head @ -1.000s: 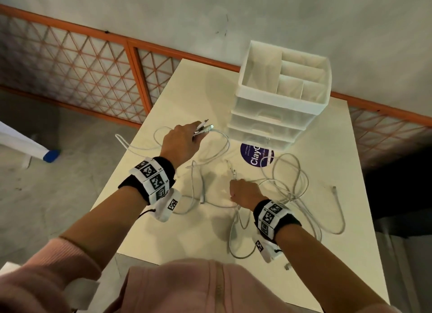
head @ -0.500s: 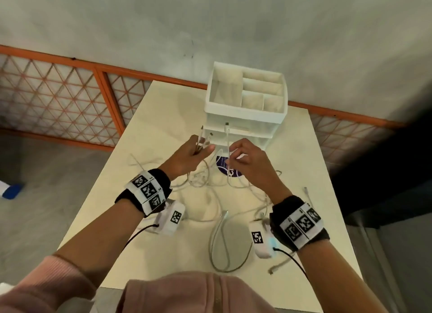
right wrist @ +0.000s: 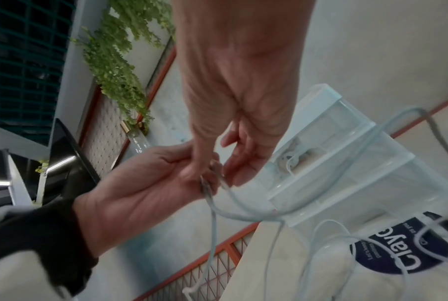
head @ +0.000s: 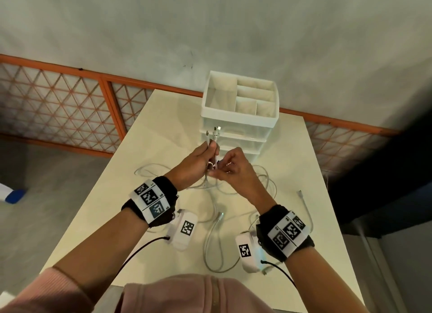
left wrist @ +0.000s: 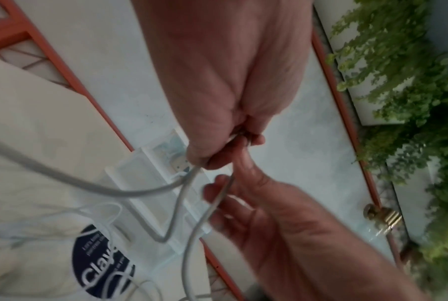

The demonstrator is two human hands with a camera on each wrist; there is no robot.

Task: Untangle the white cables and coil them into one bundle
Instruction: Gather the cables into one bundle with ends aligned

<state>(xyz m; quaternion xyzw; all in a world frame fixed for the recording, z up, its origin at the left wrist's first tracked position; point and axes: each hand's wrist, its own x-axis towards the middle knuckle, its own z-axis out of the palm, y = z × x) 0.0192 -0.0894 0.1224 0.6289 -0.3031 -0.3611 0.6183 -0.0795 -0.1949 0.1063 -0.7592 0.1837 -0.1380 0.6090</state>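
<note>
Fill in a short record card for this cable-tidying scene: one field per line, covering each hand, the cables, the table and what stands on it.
Left hand: grips several cable ends, plugs pointing up
Right hand: pinches a cable just beside the left hand
Cables: white, mostly loose loops on the table, not yet bundled
Table: pale top
Drawer unit: white, open tray with dividers on top, at the far side of the table
Sticker: dark blue round one on the table near the drawers

"Clay" — on round sticker point(left wrist: 103, 262)
</note>
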